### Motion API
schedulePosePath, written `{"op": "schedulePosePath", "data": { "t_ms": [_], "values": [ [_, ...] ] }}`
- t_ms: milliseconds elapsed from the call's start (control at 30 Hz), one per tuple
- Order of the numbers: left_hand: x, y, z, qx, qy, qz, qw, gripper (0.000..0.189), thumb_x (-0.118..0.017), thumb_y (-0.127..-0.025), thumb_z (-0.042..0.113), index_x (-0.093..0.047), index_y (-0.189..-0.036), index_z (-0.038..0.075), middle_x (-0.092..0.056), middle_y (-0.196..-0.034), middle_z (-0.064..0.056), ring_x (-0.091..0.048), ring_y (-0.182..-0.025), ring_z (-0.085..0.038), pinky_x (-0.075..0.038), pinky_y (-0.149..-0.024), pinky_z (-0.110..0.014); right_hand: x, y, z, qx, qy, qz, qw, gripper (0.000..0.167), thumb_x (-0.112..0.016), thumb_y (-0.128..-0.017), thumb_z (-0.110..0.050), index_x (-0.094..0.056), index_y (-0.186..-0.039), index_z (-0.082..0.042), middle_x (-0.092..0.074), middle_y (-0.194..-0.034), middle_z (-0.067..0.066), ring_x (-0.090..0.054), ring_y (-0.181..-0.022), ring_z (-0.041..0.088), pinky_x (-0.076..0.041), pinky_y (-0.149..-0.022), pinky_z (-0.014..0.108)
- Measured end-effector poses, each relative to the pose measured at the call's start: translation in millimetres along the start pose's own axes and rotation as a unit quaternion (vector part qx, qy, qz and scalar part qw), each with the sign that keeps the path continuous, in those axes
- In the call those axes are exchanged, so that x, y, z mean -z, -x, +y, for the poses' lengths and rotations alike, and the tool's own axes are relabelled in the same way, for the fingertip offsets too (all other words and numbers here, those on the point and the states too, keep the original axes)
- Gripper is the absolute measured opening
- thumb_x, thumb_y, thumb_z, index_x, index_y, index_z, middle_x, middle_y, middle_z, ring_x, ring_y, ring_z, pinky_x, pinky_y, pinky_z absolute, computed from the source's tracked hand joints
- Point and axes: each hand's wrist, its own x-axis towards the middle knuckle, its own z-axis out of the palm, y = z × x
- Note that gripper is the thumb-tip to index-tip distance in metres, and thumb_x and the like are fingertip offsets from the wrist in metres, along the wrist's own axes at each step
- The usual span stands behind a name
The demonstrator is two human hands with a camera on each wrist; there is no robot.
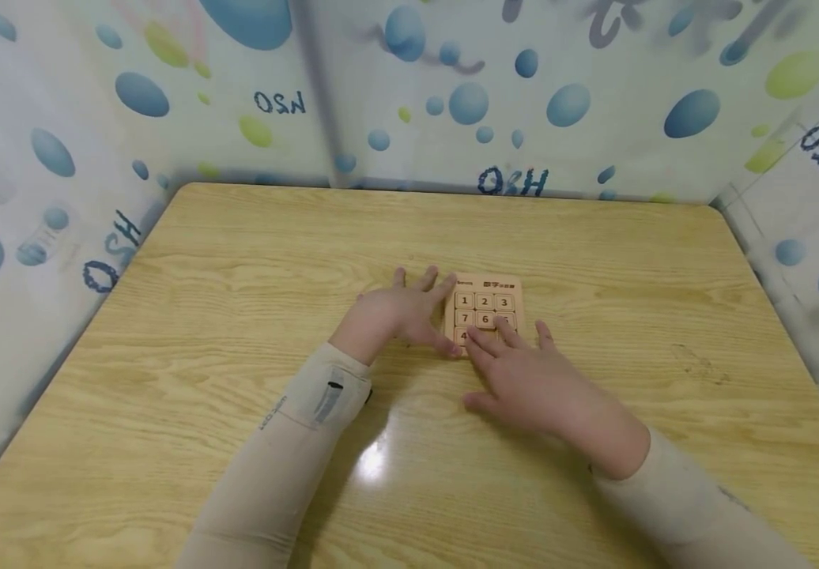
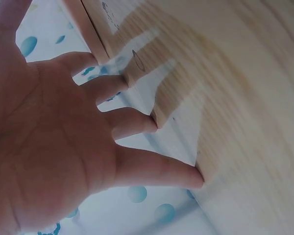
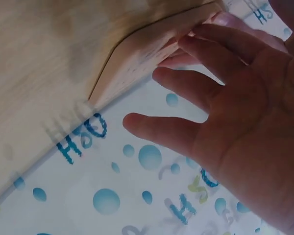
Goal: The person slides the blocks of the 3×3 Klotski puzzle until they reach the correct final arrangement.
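A small wooden number sliding puzzle (image 1: pixel 473 282) lies flat on the table, with printing along its far edge. Its top row of tiles (image 1: pixel 484 301) reads 1, 2, 3; 7 and 6 show below, and the lower right part is hidden by fingers. My left hand (image 1: pixel 405 312) is spread at the puzzle's left side, thumb and index finger right at its edge. In the left wrist view its other fingertips (image 2: pixel 157 126) rest on the tabletop. My right hand (image 1: pixel 523 375) reaches over the lower tiles, fingers extended and fingertips at them, thumb apart from the board.
The pale wood-grain table (image 1: pixel 239 261) spreads around the puzzle on all sides. Its back edge meets a curtain-like wall (image 1: pixel 424 134) printed with blue and green drops, and similar sheets stand at left and right.
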Motion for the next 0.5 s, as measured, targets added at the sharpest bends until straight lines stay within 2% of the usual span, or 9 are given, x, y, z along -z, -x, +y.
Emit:
{"op": "schedulePosePath", "data": {
  "t_ms": [233,500],
  "values": [
    [0.1,-0.3,-0.2,-0.001,0.003,-0.001,1.0,0.121,-0.073,-0.086,0.075,0.008,-0.17,0.043,0.017,-0.18,0.006,0.016,-0.164,-0.046,-0.013,-0.116,-0.091,7.7,-6.1,12.9,-0.035,0.001,-0.004,0.9994,0.082,-0.058,-0.105,-0.058,-0.031,-0.169,-0.013,-0.021,-0.179,0.008,-0.011,-0.166,0.047,-0.008,-0.122,0.087],
    [0.2,0.3,0.3,-0.001,0.002,-0.002,1.0,0.121,-0.073,-0.086,0.076,0.008,-0.17,0.043,0.018,-0.18,0.005,0.017,-0.164,-0.046,-0.014,-0.116,-0.091,3.7,-7.0,12.8,-0.037,-0.003,-0.018,0.9991,0.085,-0.056,-0.105,-0.06,-0.028,-0.169,-0.012,-0.021,-0.179,0.007,-0.014,-0.165,0.047,-0.007,-0.122,0.087]
  ]
}}
